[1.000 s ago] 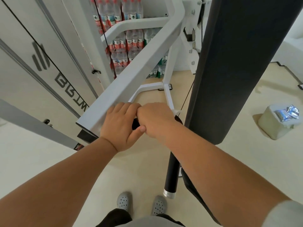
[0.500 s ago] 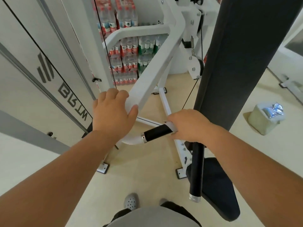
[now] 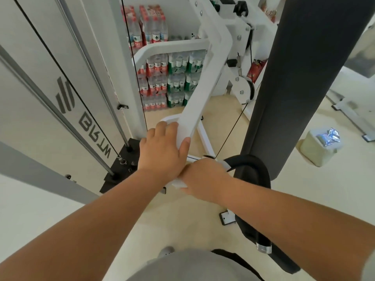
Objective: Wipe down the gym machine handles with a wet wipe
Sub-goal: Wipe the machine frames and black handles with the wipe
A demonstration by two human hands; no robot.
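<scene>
Right grip (image 3: 205,179) wraps wipe (image 3: 179,183), handle hidden; left grip (image 3: 162,151) holds frame (image 3: 203,92).

On the grey panel (image 3: 50,98) on the left, dark sideways letters (image 3: 94,136) look like "BRIM", next to a logo (image 3: 65,95) of three slanted stripes; labels on the far bottles (image 3: 162,78) are too small to read.

Shrink-wrapped water bottle packs (image 3: 162,82) stacked at rear; pale tub (image 3: 312,151) on floor (image 3: 304,199), foil packet (image 3: 328,136) atop.
</scene>
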